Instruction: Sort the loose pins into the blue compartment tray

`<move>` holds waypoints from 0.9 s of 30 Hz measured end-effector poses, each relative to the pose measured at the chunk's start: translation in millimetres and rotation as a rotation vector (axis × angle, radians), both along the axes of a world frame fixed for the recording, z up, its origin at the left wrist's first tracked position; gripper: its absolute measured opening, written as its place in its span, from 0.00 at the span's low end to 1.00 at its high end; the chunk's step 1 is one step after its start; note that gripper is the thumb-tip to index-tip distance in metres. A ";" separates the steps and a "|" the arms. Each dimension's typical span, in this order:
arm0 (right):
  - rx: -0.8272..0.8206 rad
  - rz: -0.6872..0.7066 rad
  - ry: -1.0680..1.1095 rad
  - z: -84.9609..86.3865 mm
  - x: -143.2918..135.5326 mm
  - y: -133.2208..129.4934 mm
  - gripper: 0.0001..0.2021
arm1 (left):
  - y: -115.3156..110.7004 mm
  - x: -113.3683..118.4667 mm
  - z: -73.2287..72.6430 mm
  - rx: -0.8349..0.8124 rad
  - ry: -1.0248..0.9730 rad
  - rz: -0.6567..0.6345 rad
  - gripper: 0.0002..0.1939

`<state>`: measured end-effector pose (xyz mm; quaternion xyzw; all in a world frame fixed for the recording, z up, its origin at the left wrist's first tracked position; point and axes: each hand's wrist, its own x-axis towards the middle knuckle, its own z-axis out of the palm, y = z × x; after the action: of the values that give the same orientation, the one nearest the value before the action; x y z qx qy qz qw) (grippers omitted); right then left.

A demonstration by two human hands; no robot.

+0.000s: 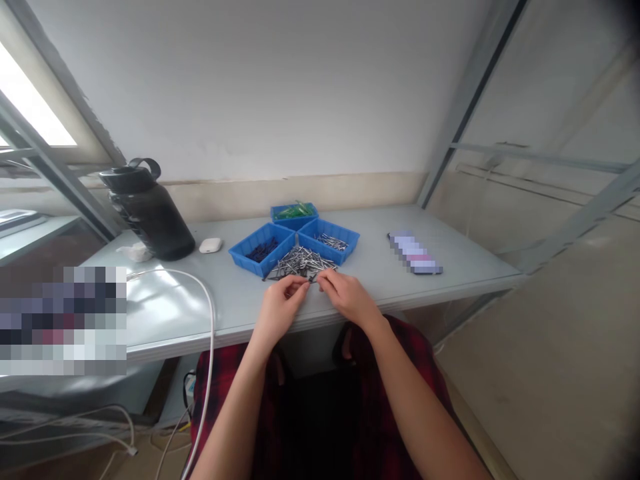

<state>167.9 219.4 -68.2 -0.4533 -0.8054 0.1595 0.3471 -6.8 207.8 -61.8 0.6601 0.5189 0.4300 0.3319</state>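
My left hand [281, 305] and my right hand [349, 297] meet close together over the table's front edge, fingers pinched. Between the fingertips shows a small dark piece [313, 279], too small to name, which the left fingers seem to grip. What the right fingers pinch is mostly hidden. Just beyond lies a heap of silver nail-like metal pins [303, 260], with a few dark pieces along its near side. Around the heap stand three blue bins: the left bin [240, 259] holds dark pieces, the right bin [353, 241] silver pins, the back bin [295, 221] green pieces.
A large dark water bottle [150, 213] stands at the left beside a white earphone case [211, 245] and crumpled tissue [135, 251]. A phone [415, 254] lies at the right. A white cable [212, 313] hangs over the table's front edge. Metal posts frame both sides.
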 end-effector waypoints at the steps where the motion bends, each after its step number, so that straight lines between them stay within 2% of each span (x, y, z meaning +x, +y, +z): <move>1: -0.002 0.001 -0.006 0.1 0.0 -0.1 0.11 | 0.1 -0.1 -0.2 0.000 -0.001 0.000 0.12; 11: -0.039 0.004 0.063 -1.5 0.9 -1.7 0.10 | -0.6 0.5 2.2 0.025 0.044 -0.023 0.14; 27: 0.008 -0.022 -0.003 -2.0 -0.5 1.3 0.12 | -0.6 0.4 1.0 0.033 0.008 -0.005 0.13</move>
<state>167.4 220.7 -70.1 -0.4610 -0.8014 0.1519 0.3495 -6.4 207.2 -60.9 0.6684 0.5116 0.4349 0.3198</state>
